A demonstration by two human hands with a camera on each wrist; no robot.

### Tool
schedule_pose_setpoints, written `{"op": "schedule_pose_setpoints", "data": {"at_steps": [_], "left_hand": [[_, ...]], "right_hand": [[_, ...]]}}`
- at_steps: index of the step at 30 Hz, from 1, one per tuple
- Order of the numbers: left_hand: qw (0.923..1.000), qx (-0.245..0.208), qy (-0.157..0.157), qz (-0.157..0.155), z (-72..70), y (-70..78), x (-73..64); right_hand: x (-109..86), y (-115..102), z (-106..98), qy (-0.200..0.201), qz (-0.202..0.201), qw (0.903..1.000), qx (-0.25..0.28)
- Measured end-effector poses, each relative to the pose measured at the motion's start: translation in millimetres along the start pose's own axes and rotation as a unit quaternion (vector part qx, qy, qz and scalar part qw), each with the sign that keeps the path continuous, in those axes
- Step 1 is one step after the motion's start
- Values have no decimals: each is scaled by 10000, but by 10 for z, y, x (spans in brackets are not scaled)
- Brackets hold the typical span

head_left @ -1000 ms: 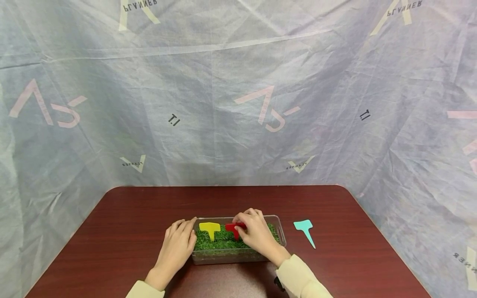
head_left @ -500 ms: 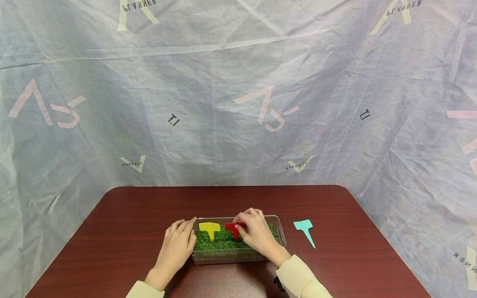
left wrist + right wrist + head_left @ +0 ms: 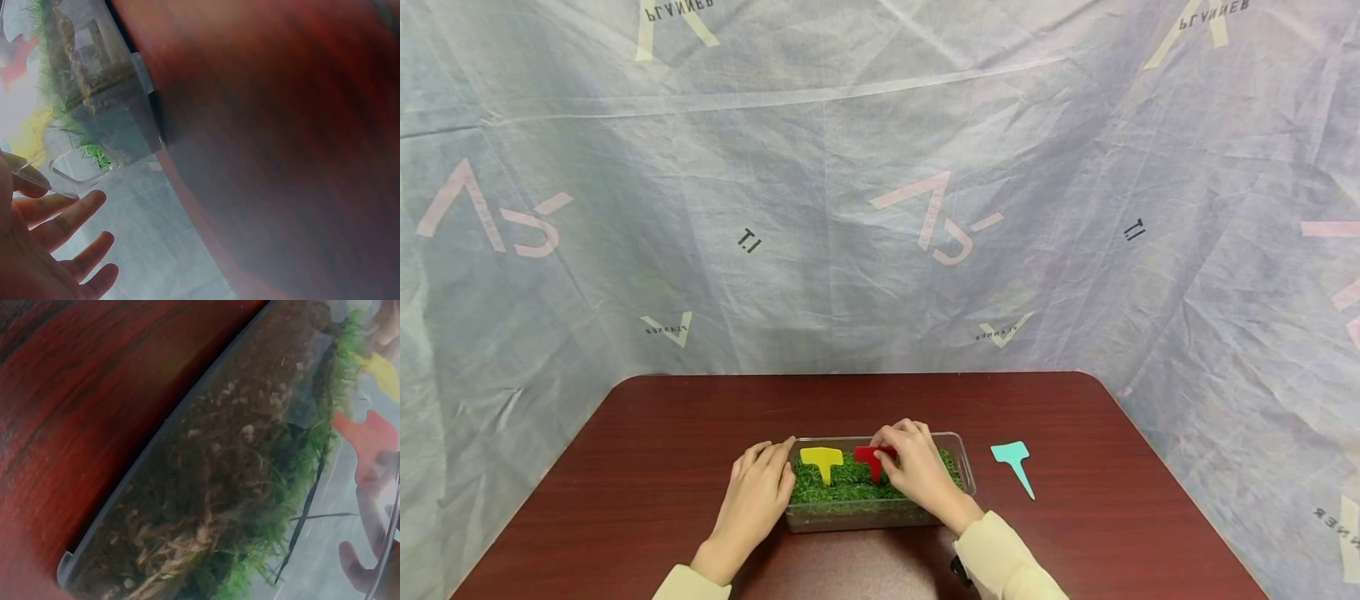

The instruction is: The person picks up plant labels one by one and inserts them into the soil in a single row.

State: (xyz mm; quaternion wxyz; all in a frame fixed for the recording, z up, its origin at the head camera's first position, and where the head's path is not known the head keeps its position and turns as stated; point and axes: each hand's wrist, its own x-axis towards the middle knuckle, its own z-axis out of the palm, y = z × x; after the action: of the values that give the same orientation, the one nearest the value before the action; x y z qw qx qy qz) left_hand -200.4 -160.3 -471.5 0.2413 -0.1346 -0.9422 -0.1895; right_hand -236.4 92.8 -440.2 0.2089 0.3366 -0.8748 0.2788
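Observation:
A clear plastic box [image 3: 850,518] filled with soil and green grass [image 3: 820,493] stands on the table before me. My right hand [image 3: 917,471] pinches the head of a red T-shaped plant label [image 3: 865,455], whose stem stands in the grass. To its left a yellow plant label [image 3: 822,457] is upright in the grass. At the box's left end rests my left hand [image 3: 756,492], fingers fairly straight and touching the rim. In the left wrist view, several fingers [image 3: 94,253] spread outside the clear end. The right wrist view shows the red label [image 3: 375,434] through the wall.
A teal plant label [image 3: 1013,456] lies flat on the dark red-brown table [image 3: 647,467], right of the box. Grey printed fabric [image 3: 820,250] hangs behind the table and along both sides. A small black object [image 3: 959,571] shows by the right cuff.
The red plant label has shifted very slightly up and to the right in my right hand's pinch. My left hand, the box and the other labels keep their places.

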Motion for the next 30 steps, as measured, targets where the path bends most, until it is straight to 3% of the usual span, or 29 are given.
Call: {"op": "schedule_pose_setpoints", "data": {"at_steps": [13, 30], "left_hand": [[10000, -12, 49, 32, 7, -6, 3], [10000, 18, 12, -3, 15, -10, 2]], "right_hand": [[-11, 17, 9, 10, -220, 9997, -85], [-13, 4, -20, 5, -172, 9998, -62]]}}
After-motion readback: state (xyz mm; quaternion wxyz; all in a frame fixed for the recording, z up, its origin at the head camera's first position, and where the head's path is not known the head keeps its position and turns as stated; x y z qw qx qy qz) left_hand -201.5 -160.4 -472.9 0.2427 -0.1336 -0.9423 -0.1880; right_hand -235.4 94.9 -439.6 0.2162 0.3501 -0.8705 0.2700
